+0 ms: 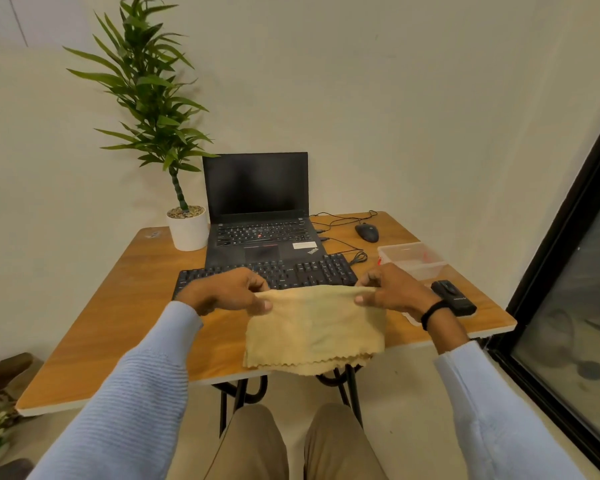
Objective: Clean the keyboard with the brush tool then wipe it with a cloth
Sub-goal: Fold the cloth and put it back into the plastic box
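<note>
A yellow cloth (314, 327) hangs folded over in front of me, above the table's near edge. My left hand (229, 291) pinches its top left corner and my right hand (392, 289) pinches its top right corner, stretching the upper edge between them. Just behind the hands lies a black keyboard (291, 271) on the wooden table (125, 306); the hands cover part of its front edge. A black brush-like tool (452, 296) lies on the table to the right of my right hand.
An open black laptop (257, 209) stands behind the keyboard. A potted plant (187, 230) is at the back left, a black mouse (367, 232) with cables at the back right, and a clear plastic container (411, 259) right of the keyboard. A dark glass door frame (561, 258) borders the right.
</note>
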